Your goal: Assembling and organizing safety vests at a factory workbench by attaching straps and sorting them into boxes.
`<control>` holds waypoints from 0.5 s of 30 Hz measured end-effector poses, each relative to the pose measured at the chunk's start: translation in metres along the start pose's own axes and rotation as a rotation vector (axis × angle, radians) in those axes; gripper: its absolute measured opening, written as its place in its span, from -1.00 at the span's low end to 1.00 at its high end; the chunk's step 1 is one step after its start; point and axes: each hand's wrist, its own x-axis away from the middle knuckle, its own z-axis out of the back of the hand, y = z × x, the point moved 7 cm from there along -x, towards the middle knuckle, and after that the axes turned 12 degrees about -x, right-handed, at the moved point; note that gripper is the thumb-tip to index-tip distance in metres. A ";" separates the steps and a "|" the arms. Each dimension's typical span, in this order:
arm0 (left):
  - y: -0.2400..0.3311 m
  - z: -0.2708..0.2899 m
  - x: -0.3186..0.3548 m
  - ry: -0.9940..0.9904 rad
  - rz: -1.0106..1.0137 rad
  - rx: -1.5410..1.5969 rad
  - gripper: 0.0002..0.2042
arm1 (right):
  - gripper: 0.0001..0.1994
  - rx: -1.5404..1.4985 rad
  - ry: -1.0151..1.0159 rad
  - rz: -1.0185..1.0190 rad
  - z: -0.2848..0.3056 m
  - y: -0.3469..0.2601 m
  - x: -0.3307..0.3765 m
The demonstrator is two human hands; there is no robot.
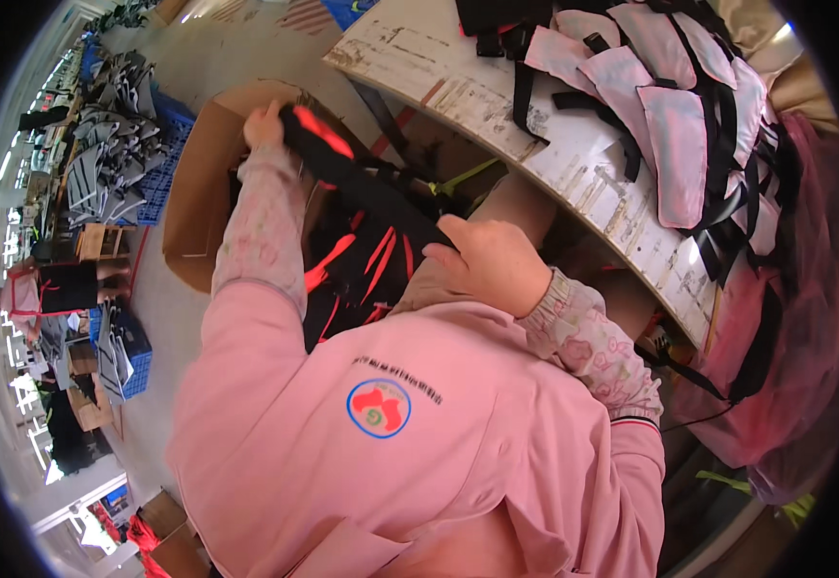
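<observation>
Packing step, by the look of it: left hand (263,123) and right hand (490,262) each grip an end of a black-and-red padded piece (362,183), stretched over the open cardboard box (198,183) beside the bench (574,173). Next prob. needs lowering it flat onto the pieces already inside.

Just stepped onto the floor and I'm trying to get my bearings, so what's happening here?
A person in a pink jacket holds a black piece with red stripes stretched between both hands: the left hand grips its far end over an open cardboard box, the right hand its near end. Pink padded panels with black straps lie piled on the worn white table.
</observation>
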 end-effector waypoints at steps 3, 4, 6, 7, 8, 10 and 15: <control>-0.081 -0.027 0.048 -0.181 -0.240 -0.466 -0.69 | -0.78 0.088 0.045 0.011 0.021 0.017 -0.020; -0.181 -0.017 0.054 -0.171 -0.379 -0.758 -0.60 | -0.78 -0.001 0.192 0.198 0.037 0.006 -0.024; -0.263 -0.028 0.115 -0.333 -0.064 -0.469 -0.61 | -0.68 0.036 0.395 0.312 0.084 0.024 -0.022; -0.273 -0.040 0.095 -0.316 -0.083 -0.474 -0.61 | -0.68 0.019 0.533 0.273 0.112 0.045 -0.018; -0.275 -0.057 0.138 -0.300 -0.006 -0.460 -0.60 | -0.68 0.130 0.687 0.261 0.128 0.065 -0.018; -0.223 -0.100 0.277 -0.381 -0.005 -0.430 -0.58 | -0.56 0.459 0.882 -0.047 0.200 0.132 0.022; -0.254 -0.043 0.275 -0.402 0.263 -0.524 -0.52 | -0.29 0.948 0.951 -0.776 0.249 0.195 0.061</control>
